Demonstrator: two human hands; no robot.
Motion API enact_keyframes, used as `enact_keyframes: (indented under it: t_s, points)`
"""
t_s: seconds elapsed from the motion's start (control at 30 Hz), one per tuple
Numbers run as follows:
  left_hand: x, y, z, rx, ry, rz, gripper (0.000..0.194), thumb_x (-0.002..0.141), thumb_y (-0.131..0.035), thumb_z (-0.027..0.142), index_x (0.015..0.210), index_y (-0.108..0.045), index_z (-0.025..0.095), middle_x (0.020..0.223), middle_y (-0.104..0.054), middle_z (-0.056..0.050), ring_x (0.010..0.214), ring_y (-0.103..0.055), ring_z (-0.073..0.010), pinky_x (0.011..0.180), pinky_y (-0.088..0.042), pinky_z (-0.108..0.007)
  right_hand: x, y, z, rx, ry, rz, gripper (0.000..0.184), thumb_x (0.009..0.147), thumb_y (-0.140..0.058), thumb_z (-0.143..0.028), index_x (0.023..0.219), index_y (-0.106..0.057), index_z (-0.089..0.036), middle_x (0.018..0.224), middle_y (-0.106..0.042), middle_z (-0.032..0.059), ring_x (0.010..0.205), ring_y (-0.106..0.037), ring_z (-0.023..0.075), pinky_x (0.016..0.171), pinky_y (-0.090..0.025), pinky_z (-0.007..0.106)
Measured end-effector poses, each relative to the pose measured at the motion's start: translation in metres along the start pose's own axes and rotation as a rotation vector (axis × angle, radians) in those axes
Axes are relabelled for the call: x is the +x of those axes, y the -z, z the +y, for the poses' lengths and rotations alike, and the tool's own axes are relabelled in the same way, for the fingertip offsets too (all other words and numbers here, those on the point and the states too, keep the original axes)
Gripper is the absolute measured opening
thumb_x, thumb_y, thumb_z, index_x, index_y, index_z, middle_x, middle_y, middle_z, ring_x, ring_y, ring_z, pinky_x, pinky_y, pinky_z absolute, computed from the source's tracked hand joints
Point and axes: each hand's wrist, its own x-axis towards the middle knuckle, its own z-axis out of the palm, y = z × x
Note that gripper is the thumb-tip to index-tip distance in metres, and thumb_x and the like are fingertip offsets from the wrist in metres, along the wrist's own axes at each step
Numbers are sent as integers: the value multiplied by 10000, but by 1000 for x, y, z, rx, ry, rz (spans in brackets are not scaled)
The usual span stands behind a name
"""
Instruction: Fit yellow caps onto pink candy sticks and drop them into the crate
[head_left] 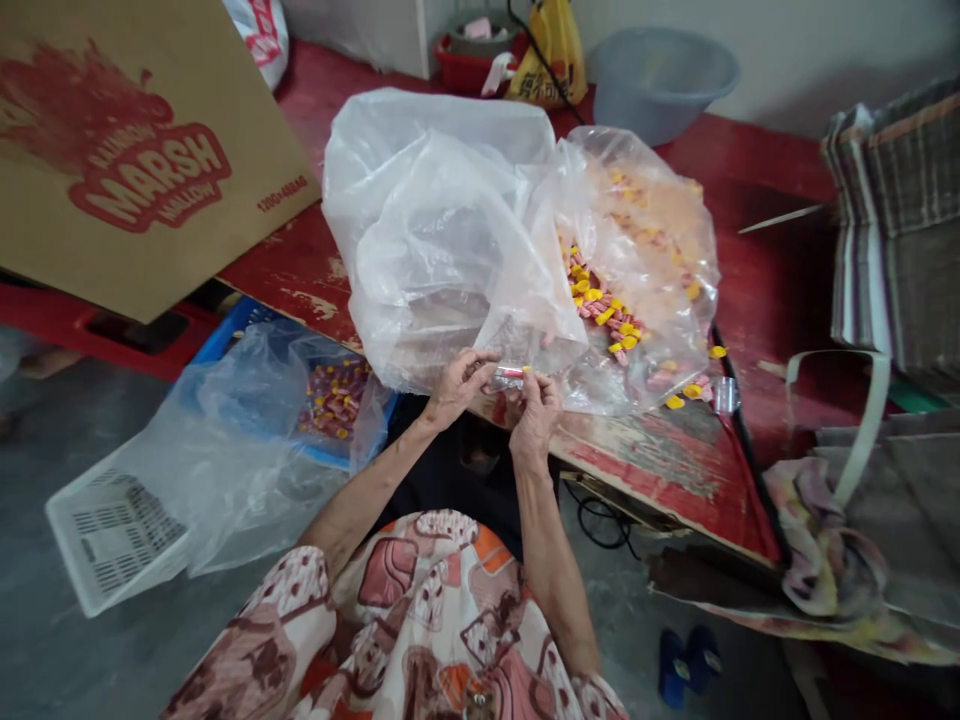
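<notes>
"Well, where was the small clear tube (511, 373), and how did it seem to handle?"

"It was between the two hands, by the near edge of the counter (637, 460). I judged it very light, with a smooth and thin wall, so perhaps a little slippery, and easy to dent if squeezed too much. Something red showed in it, and its right end was yellow."

"And where was it good to take hold?"

"At the two ends, I would say, with fingertips only. The left hand (459, 388) pinched the left end and the right hand (536, 405) the yellow end; neither was spread. How hard they pressed, I could not tell."

"What was around?"

"Just behind lay a large clear bag (450, 230), loose and wrinkled. To its right was a filled bag (675, 220), with pink-and-yellow pieces (622, 340) in view. Lower, to the left, stood a blue basket (238, 318)."
</notes>
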Motion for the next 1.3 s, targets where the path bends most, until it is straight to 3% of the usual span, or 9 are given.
enact_keyframes:
  t_s: [0.13,0.27,0.5,0.6,0.7,0.8,0.9,1.03,1.3]
  points:
    - [0,6,-5,196,-83,-25,275,1129,-568,359,1231,-735,166,1147,-720,-75,759,-684,-110,747,-624,-250,-3,27,4,-331,176,-128,446,946,-629,-663,915,-678,-220,818,-668,13,732,-634,167,697,-544,306]
    - [-4,-4,-5,542,-311,-85,188,1140,-529,233,1168,-702,166,1117,-716,-95,1037,-719,-204,962,-631,-355,6,60,7,-640,451,-19,353,1037,-499,-499,1010,-726,-230,1129,-733,123,1076,-678,254,955,-569,412]
    - [15,-37,9,955,-373,-386,246,1104,-451,110,1177,-682,153,1227,-682,-147,1072,-706,-259,901,-603,-367,19,76,21,-739,489,46,344,1074,-441,-443,1078,-719,-241,1073,-738,109,1044,-673,259,1000,-556,423]
    - [34,-32,14,911,-368,-442,217,1079,-466,101,1082,-671,174,1122,-686,-119,1047,-693,-256,918,-602,-369,16,71,22,-726,511,-5,331,1077,-433,-395,1077,-728,-244,1113,-746,116,1065,-680,256,993,-561,410]
    - [41,-24,14,781,-402,-342,173,1083,-488,146,1041,-645,206,1053,-683,-83,1009,-683,-241,934,-607,-368,16,72,22,-666,530,-26,322,1061,-440,-350,1108,-734,-229,1111,-757,114,1055,-695,244,985,-570,396]
    - [29,-26,9,696,-443,-189,157,1117,-485,223,1084,-638,215,1068,-684,-85,1017,-684,-244,947,-604,-379,20,80,22,-615,519,-13,326,1056,-452,-359,1146,-733,-220,1066,-765,96,988,-701,228,968,-581,388]
    - [8,-42,7,721,-414,-219,142,1106,-491,209,1089,-632,208,1063,-682,-91,988,-696,-247,893,-604,-369,30,93,16,-608,532,75,346,1069,-426,-382,1128,-728,-224,1052,-765,95,991,-702,231,966,-581,393]
    - [0,-59,11,679,-356,-320,96,1073,-527,164,1054,-614,201,1066,-665,-74,924,-693,-213,834,-592,-328,64,107,-2,-660,629,171,359,1071,-396,-338,1133,-729,-218,1095,-758,123,1071,-703,254,1013,-572,420]
    - [5,-45,25,215,-55,-66,195,1069,-626,361,1187,-663,211,907,-659,2,713,-621,-133,686,-544,-242,146,101,-27,-1103,523,101,571,1002,-418,-139,1527,-639,-183,1578,-607,196,1285,-672,270,1074,-562,402]
